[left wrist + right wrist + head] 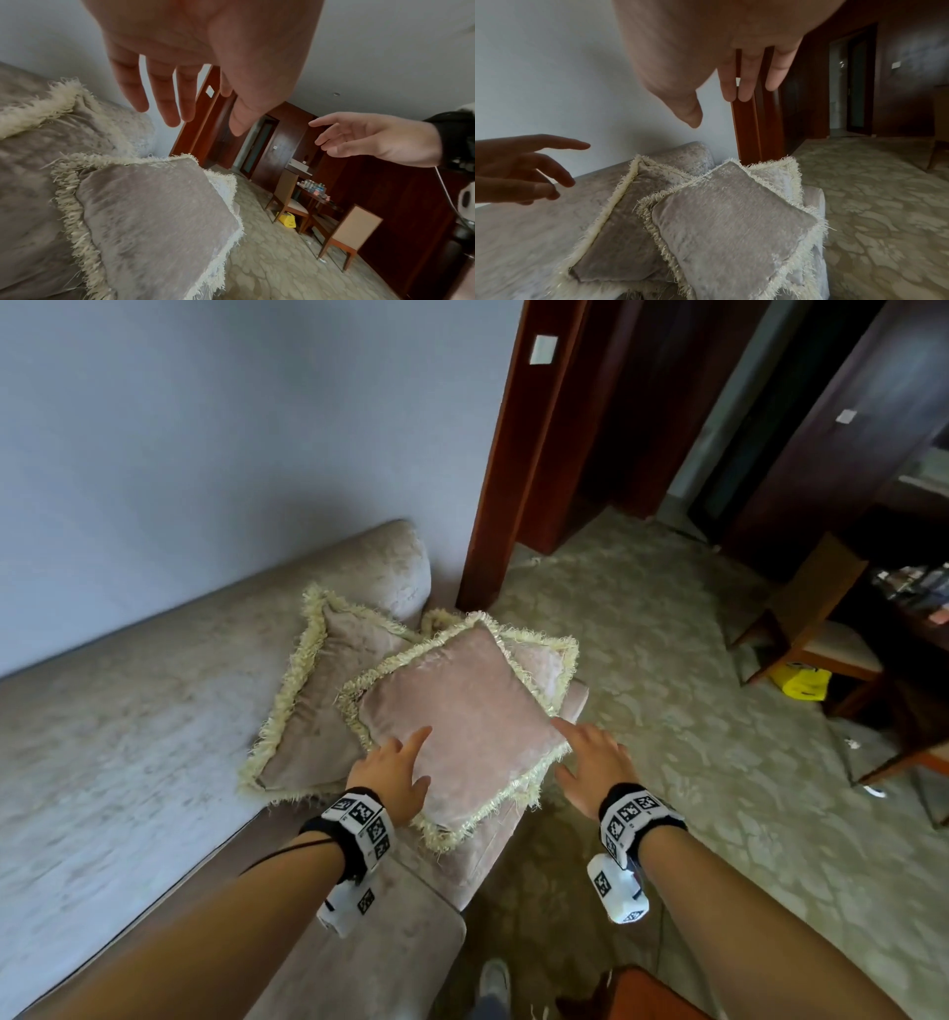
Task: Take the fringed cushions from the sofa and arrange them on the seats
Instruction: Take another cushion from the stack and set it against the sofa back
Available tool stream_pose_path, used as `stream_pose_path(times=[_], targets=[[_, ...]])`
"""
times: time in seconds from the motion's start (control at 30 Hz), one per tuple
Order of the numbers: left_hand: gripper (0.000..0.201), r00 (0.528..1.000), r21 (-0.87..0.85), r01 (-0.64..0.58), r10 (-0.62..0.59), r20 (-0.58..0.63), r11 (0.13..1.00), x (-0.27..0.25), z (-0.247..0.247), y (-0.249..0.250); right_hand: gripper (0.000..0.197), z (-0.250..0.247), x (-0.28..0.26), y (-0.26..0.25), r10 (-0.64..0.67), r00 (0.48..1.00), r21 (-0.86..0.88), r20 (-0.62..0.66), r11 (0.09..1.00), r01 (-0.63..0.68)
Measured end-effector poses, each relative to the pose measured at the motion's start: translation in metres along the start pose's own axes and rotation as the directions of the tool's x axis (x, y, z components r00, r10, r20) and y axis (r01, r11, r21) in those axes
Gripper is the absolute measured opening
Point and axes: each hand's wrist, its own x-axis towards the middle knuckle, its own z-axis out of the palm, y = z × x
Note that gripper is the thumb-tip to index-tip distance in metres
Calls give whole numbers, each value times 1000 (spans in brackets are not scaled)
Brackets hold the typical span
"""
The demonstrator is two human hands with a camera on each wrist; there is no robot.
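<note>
- Step in hand, as I read it: the reach for the first pick. Both hands hang over the top cushion (457, 726) and nothing is lifted yet.
- Left hand (393, 773): fingers spread wide and nearly straight, holding nothing. The left wrist view shows clear air between them and the fabric.
- Right hand (595, 762): fingers straight and loosely parted, also empty, poised over the cushion's right corner, at the sofa's (128, 711) end edge.
- Where the cushions lie: three of them heaped at the sofa's right end. The top cushion overlaps the left cushion (318, 706) and covers most of a third cushion (544, 660), of which only the far corner shows (its lie underneath is hidden).
- Which way it points: the top cushion is roughly square, so it has no real long axis. It lies turned like a diamond, one corner toward the wall and backrest, the opposite corner toward the person and overhanging the sofa's front edge. It tilts, far corner higher.
- Next move, by my judgement: close both hands on the cushion's two side corners or edges, taking fabric rather than just the cream fringe (which would likely slip or pull), then lift it straight off so that the two below stay put.
- The long stretch of seat to the left looks the likely place to set it.
</note>
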Motion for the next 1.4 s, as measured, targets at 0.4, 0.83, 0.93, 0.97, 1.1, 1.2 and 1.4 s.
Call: stream_pose_path(times=[0.4, 0.83, 0.93, 0.97, 1.1, 1.2, 1.4], targets=[[74, 930, -98, 363, -355, 92, 927, 153, 68, -23, 67, 65, 265, 87, -220, 954, -26, 203, 973, 230], [100, 812, -240, 582, -543, 212, 777, 248, 211, -81, 95, 187, 445, 136, -240, 855, -55, 459, 953, 298], [116, 777, -291, 629, -588, 223, 721, 259, 237, -89, 111, 218, 462, 134, -240, 824, -32, 513, 954, 298], [121, 775, -329, 631, -590, 227, 703, 262, 245, -91, 117, 228, 464, 134, -243, 817, -8, 523, 957, 290], [135, 787, -466, 598, -588, 188, 652, 266, 274, -101, 131, 258, 467, 139, -252, 823, 108, 509, 967, 229], [140, 763, -520, 610, -622, 179, 598, 266, 290, -109, 131, 266, 469, 143, -245, 837, 159, 490, 969, 190], [144, 725, -580, 636, -652, 222, 509, 280, 295, -114, 133, 275, 475, 139, -209, 866, 155, 454, 976, 154]])
